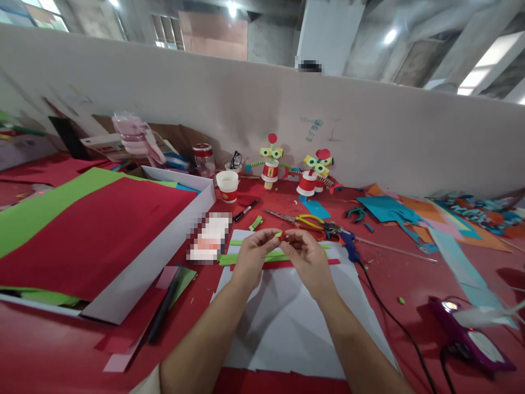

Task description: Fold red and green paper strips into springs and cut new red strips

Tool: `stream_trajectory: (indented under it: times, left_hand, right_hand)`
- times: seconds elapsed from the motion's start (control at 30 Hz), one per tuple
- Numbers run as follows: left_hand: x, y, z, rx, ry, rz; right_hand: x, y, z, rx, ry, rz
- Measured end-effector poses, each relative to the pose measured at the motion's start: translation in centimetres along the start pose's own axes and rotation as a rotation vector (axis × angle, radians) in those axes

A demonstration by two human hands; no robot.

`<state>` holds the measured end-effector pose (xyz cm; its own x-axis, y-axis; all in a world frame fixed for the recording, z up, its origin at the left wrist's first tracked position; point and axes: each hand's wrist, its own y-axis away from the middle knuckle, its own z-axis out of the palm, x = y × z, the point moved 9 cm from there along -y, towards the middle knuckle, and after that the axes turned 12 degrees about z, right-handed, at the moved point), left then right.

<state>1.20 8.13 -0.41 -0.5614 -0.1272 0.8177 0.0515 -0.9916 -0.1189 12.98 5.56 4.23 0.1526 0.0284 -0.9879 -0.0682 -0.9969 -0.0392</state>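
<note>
My left hand (251, 258) and my right hand (308, 261) meet above a white sheet (291, 334). Pinched between the fingertips of both is a small piece of folded red and green paper (281, 236), partly covered by the fingers. Beneath the hands, green paper strips (228, 260) and a red paper strip (333, 261) lie across the sheet. A short pleated green strip (256, 222) rests just beyond my left hand. Past my right hand are yellow-handled scissors (308, 220) and a blue glue gun (350, 246).
At left stands a white box (123, 295) topped with red and green sheets. Paper cups (227, 186) and two paper-cup figures (269, 171) stand by the partition. Blue and orange paper (394, 210) lies at right, near a purple power strip (471, 339). A black cord (394, 317) crosses the red table.
</note>
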Motion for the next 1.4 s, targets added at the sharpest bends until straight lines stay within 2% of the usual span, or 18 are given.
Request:
stream_trajectory:
  times: [0.1,0.2,0.47,0.77,0.83,0.93,1.0,1.03,1.1,1.13,1.17,1.2,1.27,1.4]
  left_hand:
    - [-0.3,0.3,0.3,-0.027,-0.037,0.003]
    - [-0.3,0.5,0.3,-0.021,-0.074,0.006]
    - [0.1,0.5,0.2,-0.035,-0.194,0.041]
    - [0.6,0.5,0.4,-0.083,-0.282,0.12]
    - [0.2,0.5,0.6,-0.106,-0.305,0.084]
    - [-0.3,0.4,0.6,-0.125,-0.34,0.034]
    - [-0.5,0.4,0.4,-0.115,-0.33,0.016]
    - [-0.7,0.4,0.4,-0.114,-0.318,0.005]
    - [-0.9,0.4,0.3,-0.112,-0.292,-0.012]
    - [-1.0,0.4,0.3,-0.113,-0.279,-0.013]
    - [-1.0,0.3,0.2,-0.11,-0.268,-0.011]
    - [-1.0,0.2,0.1,-0.103,-0.259,-0.007]
    - [-1.0,0.1,-0.1,-0.088,-0.257,-0.006]
    - [-1.1,0.1,-0.2,-0.079,-0.264,-0.006]
  right_hand:
    - [1.2,-0.4,-1.1,0.006,-0.059,0.027]
    - [1.4,-0.3,-1.8,0.032,-0.004,0.01]
    - [-0.4,0.9,-1.4,0.143,0.184,-0.151]
    - [0.2,1.1,-1.3,0.201,0.202,-0.177]
    - [0.5,1.0,-1.2,0.202,0.205,-0.161]
    - [0.9,0.2,-1.5,0.12,0.234,-0.09]
    - [1.0,-0.6,-3.0,0.098,0.354,-0.016]
    - [1.0,-1.0,-4.6,0.138,0.458,0.03]
    - [1.2,-1.7,-9.0,0.316,0.786,0.154]
    - [1.7,-1.9,-11.5,0.414,0.948,0.266]
    - [2.6,-2.1,-13.6,0.45,1.073,0.406]
    - [3.6,-2.2,-15.1,0.427,1.15,0.522]
    - [4.9,-2.5,-16.6,0.385,1.192,0.604]
    - [5.7,-3.4,-16.9,0.371,1.189,0.596]
